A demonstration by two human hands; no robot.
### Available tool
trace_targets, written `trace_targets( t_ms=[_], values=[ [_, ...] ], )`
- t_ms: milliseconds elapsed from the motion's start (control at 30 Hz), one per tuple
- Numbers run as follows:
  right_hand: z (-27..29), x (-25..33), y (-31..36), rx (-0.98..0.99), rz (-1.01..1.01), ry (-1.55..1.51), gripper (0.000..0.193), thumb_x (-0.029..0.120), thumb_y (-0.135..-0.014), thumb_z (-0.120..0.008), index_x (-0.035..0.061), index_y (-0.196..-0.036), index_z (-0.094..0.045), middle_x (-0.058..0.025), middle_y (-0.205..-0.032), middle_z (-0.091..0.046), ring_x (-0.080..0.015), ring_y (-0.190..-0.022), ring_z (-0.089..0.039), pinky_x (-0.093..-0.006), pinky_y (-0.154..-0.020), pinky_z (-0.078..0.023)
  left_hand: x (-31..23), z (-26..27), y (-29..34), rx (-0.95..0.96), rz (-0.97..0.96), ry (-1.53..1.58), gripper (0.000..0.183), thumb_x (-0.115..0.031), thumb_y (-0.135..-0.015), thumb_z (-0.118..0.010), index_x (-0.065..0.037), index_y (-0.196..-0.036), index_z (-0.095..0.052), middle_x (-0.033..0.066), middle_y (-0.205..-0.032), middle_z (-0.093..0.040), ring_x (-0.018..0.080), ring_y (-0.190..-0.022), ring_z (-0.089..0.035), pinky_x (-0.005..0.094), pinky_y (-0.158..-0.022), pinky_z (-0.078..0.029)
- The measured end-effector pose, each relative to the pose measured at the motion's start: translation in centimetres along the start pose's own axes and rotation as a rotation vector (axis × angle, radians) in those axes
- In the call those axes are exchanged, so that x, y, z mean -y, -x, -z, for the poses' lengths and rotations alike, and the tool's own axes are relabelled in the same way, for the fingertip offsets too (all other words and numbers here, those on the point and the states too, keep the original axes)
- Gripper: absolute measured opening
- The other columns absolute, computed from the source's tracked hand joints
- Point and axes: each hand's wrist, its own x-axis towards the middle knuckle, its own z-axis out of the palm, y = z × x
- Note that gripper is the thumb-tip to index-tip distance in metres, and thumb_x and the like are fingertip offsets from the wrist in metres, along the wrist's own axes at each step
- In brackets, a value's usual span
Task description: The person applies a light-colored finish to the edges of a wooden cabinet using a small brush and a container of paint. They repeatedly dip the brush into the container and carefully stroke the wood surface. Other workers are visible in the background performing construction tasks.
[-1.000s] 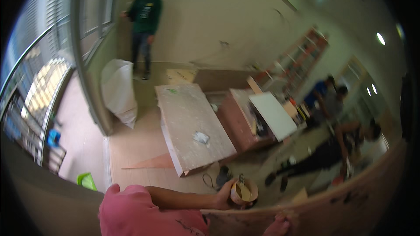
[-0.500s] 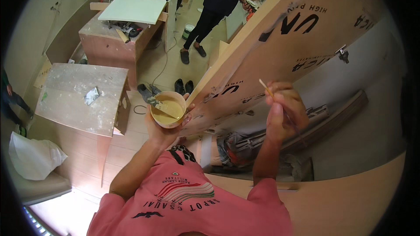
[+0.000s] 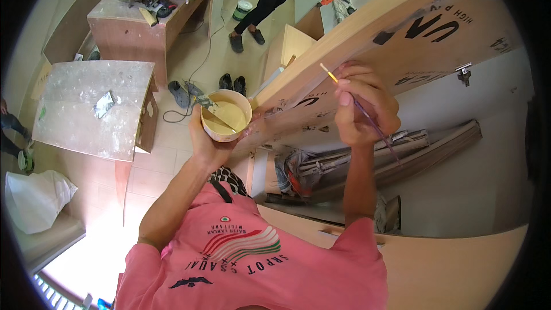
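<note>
My left hand (image 3: 208, 144) is closed round a round bowl (image 3: 224, 137) of creamy yellow paste or paint. A putty knife (image 3: 206, 103) with a smeared blade leans in the bowl, its handle sticking out past the far left rim. Between the fingertips of my right hand (image 3: 370, 100) is a thin paintbrush (image 3: 380, 132), with a purple handle and a yellow part near its pale tip. That tip points up and left, close to the pale wooden edge of a large brown printed panel (image 3: 396, 51); whether it touches cannot be made out.
Left stands a stained work table (image 3: 86, 100) with a foil packet (image 3: 104, 104). Beyond it, a wooden cabinet (image 3: 123, 37) carries a white board and a power tool. A cable (image 3: 209, 51) and shoes (image 3: 232, 84) lie on the floor. Another person (image 3: 270, 0) stands at the far side.
The view has shifted, so more of the panel's edge shows. My right hand and the brush are nearer that edge. My left hand still holds the bowl.
</note>
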Motion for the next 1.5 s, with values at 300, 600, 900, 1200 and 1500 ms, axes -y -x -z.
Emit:
trace_targets(
  t_ms=[300, 600, 900, 1200, 1500],
  values=[
    [-0.1, -1.3, -0.2, 0.006, 0.098, 0.078, 0.018, -0.007, -0.075, -0.061, -0.0047, -0.092, -0.067, -0.0145, -0.080, -0.065, -0.0288, -0.072, -0.065, -0.0406, -0.070, -0.056, 0.9, 0.7, -0.9, -0.070, -0.005, 0.112, 0.073, -0.065, -0.099, -0.023, -0.011, -0.141, -0.047, 0.0151, -0.138, -0.055, 0.0401, -0.127, -0.052, 0.0450, -0.098, -0.045],
    [0.1, -1.1, -0.1, 0.042, 0.071, 0.122, 0.017, -0.006, -0.079, -0.062, -0.0041, -0.095, -0.066, -0.0139, -0.081, -0.064, -0.0276, -0.072, -0.066, -0.0382, -0.068, -0.056, 1.3, 0.8, -0.9, -0.106, -0.034, 0.156, 0.075, -0.065, -0.099, -0.024, -0.007, -0.141, -0.046, 0.0162, -0.138, -0.054, 0.0398, -0.125, -0.054, 0.0451, -0.097, -0.046],
    [-0.1, -1.1, 0.0, 0.031, 0.039, 0.132, 0.017, -0.006, -0.078, -0.062, -0.0042, -0.094, -0.067, -0.0135, -0.080, -0.064, -0.0268, -0.072, -0.065, -0.0367, -0.067, -0.055, 1.4, 1.6, -1.1, -0.122, -0.056, 0.181, 0.074, -0.063, -0.100, -0.023, -0.006, -0.140, -0.047, 0.0162, -0.137, -0.055, 0.0378, -0.124, -0.055, 0.0450, -0.096, -0.047],
    [0.0, -0.8, 0.1, 0.070, 0.039, 0.142, 0.016, -0.007, -0.077, -0.061, -0.0048, -0.093, -0.066, -0.0143, -0.079, -0.063, -0.0284, -0.072, -0.065, -0.0398, -0.069, -0.055, 1.3, 0.9, -1.1, -0.109, -0.037, 0.168, 0.073, -0.062, -0.100, -0.023, -0.006, -0.138, -0.048, 0.0171, -0.135, -0.057, 0.0374, -0.122, -0.056, 0.0440, -0.096, -0.047],
    [-0.4, -0.4, 0.1, 0.090, 0.030, 0.171, 0.016, -0.006, -0.077, -0.062, -0.0045, -0.092, -0.065, -0.0133, -0.081, -0.064, -0.0274, -0.073, -0.065, -0.0405, -0.070, -0.055, 1.3, 1.7, -1.2, -0.134, -0.023, 0.090, 0.072, -0.061, -0.100, -0.021, -0.006, -0.137, -0.049, 0.0183, -0.134, -0.057, 0.0378, -0.119, -0.058, 0.0440, -0.094, -0.047]
  ],
)
